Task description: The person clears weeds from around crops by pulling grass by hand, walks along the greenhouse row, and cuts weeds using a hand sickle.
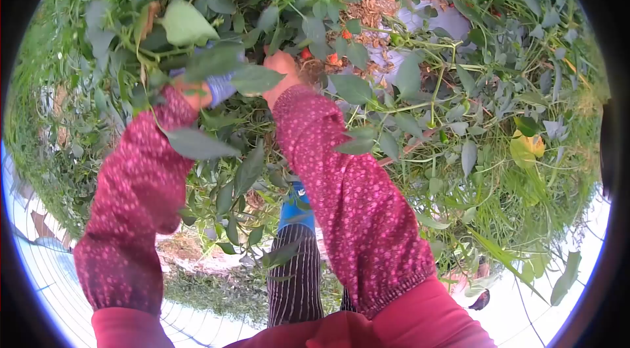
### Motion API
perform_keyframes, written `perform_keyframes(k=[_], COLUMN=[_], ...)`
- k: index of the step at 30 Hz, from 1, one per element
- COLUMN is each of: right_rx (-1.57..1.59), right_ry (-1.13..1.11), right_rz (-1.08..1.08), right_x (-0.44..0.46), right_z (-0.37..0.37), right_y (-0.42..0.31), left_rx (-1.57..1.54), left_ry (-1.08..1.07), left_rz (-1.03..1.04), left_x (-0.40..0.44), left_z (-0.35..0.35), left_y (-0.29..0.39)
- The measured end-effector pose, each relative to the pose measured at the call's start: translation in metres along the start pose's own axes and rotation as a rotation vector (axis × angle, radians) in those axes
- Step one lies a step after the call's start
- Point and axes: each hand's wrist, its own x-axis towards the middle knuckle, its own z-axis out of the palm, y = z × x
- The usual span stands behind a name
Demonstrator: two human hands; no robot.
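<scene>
My left hand [197, 96] reaches into the pepper plants, its fingers mostly covered by leaves. Against it is a blue-violet thing [222, 87]; whether it is worn or held I cannot tell. To the right, my right hand [282, 72] is among the foliage with its fingers curled; what they close on, if anything, is hidden. A broad green leaf [256, 79] hangs between the two hands. Just right of my right hand are a red pepper [306, 53] and another red pepper [333, 59], partly behind leaves.
Leafy stems [420, 105] spread across the right side, with a yellowing leaf [526, 148] among them. Pale ground cover [449, 21] and dry brown litter [394, 0] show at the top. Below my arms are a blue boot [296, 210] and a striped trouser leg [294, 276].
</scene>
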Motion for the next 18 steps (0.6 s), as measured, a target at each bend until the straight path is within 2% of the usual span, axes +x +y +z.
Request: perform_keyframes(k=[2,4,5,7,9,10,12,13,14,15,17,18], right_rx=[-0.092,0.564,0.893,0.247,0.83,1.092,0.764,0.705,0.645,0.585,0.894,0.878], right_ry=[0.147,0.243,0.281,0.217,0.233,0.192,0.133,0.158,0.185,0.215,0.251,0.15], right_rz=[0.023,0.187,0.268,0.049,0.239,0.176,0.067,0.008,-0.05,-0.106,0.102,0.066], right_x=[0.003,-0.017,-0.022,-0.005,-0.017,0.003,0.012,0.022,0.032,0.04,-0.021,-0.013], right_z=[-0.003,0.003,0.006,-0.007,-0.004,0.002,-0.003,-0.003,-0.003,-0.003,-0.005,-0.01], right_y=[0.011,-0.005,-0.009,0.018,0.003,0.021,0.038,0.048,0.057,0.066,0.004,0.014], left_rx=[-0.087,0.1,0.04,-0.082,0.004,0.029,0.055,0.058,-0.033,-0.028,-0.024,0.097], left_ry=[0.059,0.0,0.023,0.026,0.101,0.123,0.151,0.158,0.222,0.246,0.294,0.318], left_rz=[-0.204,-0.511,-0.537,-0.598,-0.488,-0.44,-0.347,-0.301,-0.21,-0.266,-0.375,-0.275], left_x=[-0.015,-0.015,-0.018,-0.021,-0.024,-0.025,-0.025,-0.025,-0.023,-0.023,-0.025,-0.023], left_z=[0.015,-0.041,-0.039,-0.014,-0.01,-0.003,0.028,0.04,0.026,0.018,0.011,0.056], left_y=[0.052,0.15,0.157,0.148,0.154,0.151,0.135,0.128,0.148,0.162,0.179,0.152])
